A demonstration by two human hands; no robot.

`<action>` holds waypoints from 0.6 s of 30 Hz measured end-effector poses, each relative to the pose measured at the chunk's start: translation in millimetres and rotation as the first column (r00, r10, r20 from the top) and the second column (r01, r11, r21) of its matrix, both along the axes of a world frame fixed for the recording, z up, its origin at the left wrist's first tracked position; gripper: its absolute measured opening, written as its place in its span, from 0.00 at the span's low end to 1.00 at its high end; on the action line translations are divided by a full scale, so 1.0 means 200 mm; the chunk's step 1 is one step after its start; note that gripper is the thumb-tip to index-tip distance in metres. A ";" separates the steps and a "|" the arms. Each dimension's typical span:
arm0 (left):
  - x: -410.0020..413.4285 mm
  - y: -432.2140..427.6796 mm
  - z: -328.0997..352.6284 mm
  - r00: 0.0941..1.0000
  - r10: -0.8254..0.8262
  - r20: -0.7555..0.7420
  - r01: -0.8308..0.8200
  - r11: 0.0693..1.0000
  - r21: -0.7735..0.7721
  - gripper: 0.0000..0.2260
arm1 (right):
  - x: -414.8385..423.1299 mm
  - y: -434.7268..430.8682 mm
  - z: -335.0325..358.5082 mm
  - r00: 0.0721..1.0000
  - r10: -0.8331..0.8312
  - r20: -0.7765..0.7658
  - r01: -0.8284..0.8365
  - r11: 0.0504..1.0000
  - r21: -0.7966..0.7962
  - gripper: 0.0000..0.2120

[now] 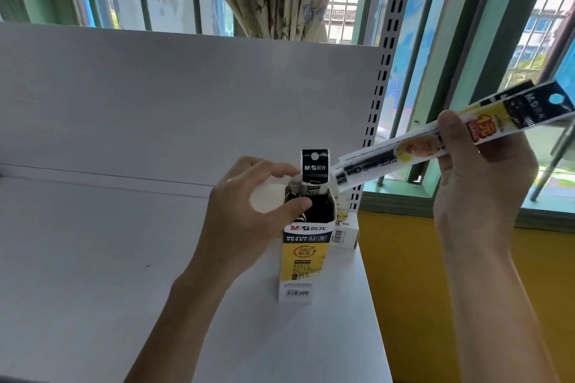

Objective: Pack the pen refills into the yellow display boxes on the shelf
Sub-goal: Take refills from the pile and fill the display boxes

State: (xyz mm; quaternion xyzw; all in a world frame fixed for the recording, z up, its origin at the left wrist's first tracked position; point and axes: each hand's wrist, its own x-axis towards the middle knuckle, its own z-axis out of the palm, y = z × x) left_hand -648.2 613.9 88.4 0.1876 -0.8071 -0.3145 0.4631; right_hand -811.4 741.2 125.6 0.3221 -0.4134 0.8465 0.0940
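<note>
Pen refills (pixel 389 158) in sleeves marked "M&G" are being pinched by the right hand (pixel 482 190), slanting down just beside the yellow box (pixel 303 258), labelled "M&G MG-6139" and "360°", on the shelf (pixel 93 258); the left hand (pixel 249 211) is gripping its open top.

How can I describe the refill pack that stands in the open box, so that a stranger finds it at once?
On the white shelf, the left hand holds an upright yellow display box. One refill pack rises straight out of its open top, showing a black header with a round hole. Unlike the tilted pack in the right hand, it stands vertical.
</note>
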 end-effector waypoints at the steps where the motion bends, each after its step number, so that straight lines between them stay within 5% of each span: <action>1: 0.00 0.00 -0.01 1.000 -0.016 -0.018 0.016 1.000 -0.003 0.10 | 0.00 0.00 0.00 1.000 -0.005 0.002 0.005 1.000 -0.006 0.11; 9: 0.03 -0.01 0.00 0.995 -0.094 0.045 0.100 0.982 -0.163 0.06 | 0.02 -0.01 0.00 0.995 0.100 -0.028 -0.100 0.995 -0.007 0.12; 16: 0.06 -0.01 0.00 0.998 -0.034 0.061 0.044 0.984 -0.170 0.22 | 0.04 -0.02 0.02 0.957 0.259 -0.127 -0.265 0.964 -0.030 0.13; 18: 0.05 0.00 -0.01 1.000 -0.005 0.019 0.008 0.986 -0.166 0.19 | 0.03 -0.01 0.01 0.950 0.286 -0.128 -0.297 0.953 -0.069 0.13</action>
